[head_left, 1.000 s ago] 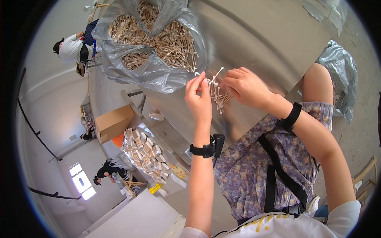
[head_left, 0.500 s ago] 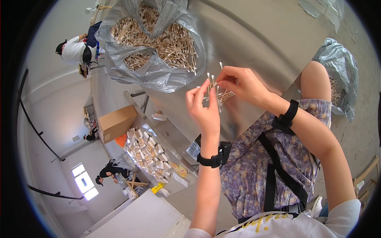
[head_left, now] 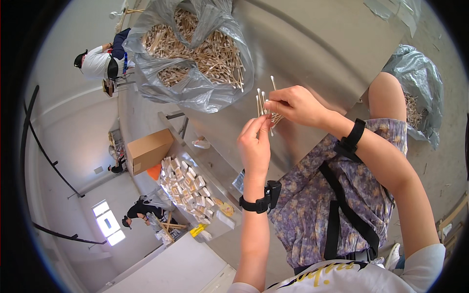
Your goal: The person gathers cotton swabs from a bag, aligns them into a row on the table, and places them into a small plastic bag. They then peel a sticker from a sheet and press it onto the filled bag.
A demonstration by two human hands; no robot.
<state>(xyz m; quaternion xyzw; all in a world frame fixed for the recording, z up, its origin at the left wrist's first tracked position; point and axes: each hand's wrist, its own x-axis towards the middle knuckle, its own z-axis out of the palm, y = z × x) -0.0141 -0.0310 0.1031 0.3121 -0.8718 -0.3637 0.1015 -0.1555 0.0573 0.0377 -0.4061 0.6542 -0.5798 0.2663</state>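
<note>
Several wooden-stick cotton swabs (head_left: 264,99) stand up in a small cluster between my two hands, over the metal table. My left hand (head_left: 254,139) pinches their lower sticks between thumb and fingertips. From the right, my right hand (head_left: 299,106) meets it with its fingers closed on swabs too; more sticks poke out above and below its fingertips. How many each hand grips is hidden by the fingers. Just beyond my hands, to the left, a grey plastic bag (head_left: 210,97) lies open, with a heap of loose cotton swabs (head_left: 220,51) inside.
The metal table (head_left: 317,44) runs under my hands. A second grey bag (head_left: 424,73) with swabs is beside my knee at right. To the left are a cardboard box (head_left: 150,150) and a pile of small white packs (head_left: 188,188). Other people (head_left: 100,63) are at work farther off.
My left hand has lowered slightly, and its raised, spread fingers have come together at the swabs' lower sticks. My right hand has shifted slightly down, closer to the left fingertips.
</note>
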